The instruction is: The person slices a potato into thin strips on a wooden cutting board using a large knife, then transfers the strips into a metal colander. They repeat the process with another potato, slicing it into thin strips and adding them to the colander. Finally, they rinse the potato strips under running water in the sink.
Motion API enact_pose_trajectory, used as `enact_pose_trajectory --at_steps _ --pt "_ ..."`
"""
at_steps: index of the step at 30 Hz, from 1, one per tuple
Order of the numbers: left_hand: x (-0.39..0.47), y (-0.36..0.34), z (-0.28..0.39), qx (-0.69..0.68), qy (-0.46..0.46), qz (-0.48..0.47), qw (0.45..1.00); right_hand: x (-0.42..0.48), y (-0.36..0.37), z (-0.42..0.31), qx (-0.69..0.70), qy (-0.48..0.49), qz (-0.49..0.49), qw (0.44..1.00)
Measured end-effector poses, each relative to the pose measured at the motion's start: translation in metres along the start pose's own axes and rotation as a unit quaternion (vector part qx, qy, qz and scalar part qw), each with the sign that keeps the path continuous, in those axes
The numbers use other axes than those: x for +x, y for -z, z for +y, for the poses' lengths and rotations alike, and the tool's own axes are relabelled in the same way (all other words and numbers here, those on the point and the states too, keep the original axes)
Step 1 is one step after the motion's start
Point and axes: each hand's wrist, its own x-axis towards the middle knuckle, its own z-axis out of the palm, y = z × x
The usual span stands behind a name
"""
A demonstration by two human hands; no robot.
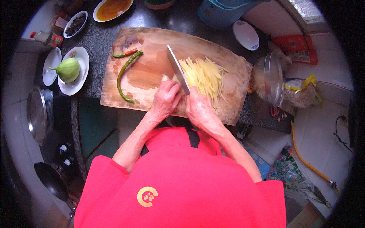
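My right hand (199,107) is closed round the handle of a kitchen knife (177,67), whose blade points away from me over a wooden cutting board (154,37). Just left of the blade, my left hand (166,98) has its fingers curled on a pale, peeled piece of food (165,77), mostly hidden beneath them. Thin yellowish strips (204,77), perhaps potato, lie in a pile right of the knife. On the board's left side rest a long green chili pepper (121,77) and a shorter red and green one (125,53).
A plate (82,82) bearing a round green vegetable (68,69) stands left of the board, near a bowl of dark food (75,25). Behind are a dish of orange-brown liquid (112,10) and a blue bucket (219,14). Right are an empty white dish (246,35) and metal strainer (269,79).
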Motion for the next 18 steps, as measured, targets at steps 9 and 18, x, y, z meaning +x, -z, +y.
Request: enact_pose_trajectory --at_steps 9,18 --pt "-0.001 0.001 0.002 -0.002 -0.004 0.015 1.000 0.001 0.008 0.018 0.079 0.047 0.078 0.993" --pt "-0.003 -0.001 -0.002 -0.005 0.009 0.015 1.000 -0.014 0.030 -0.002 0.015 -0.001 -0.038 0.999"
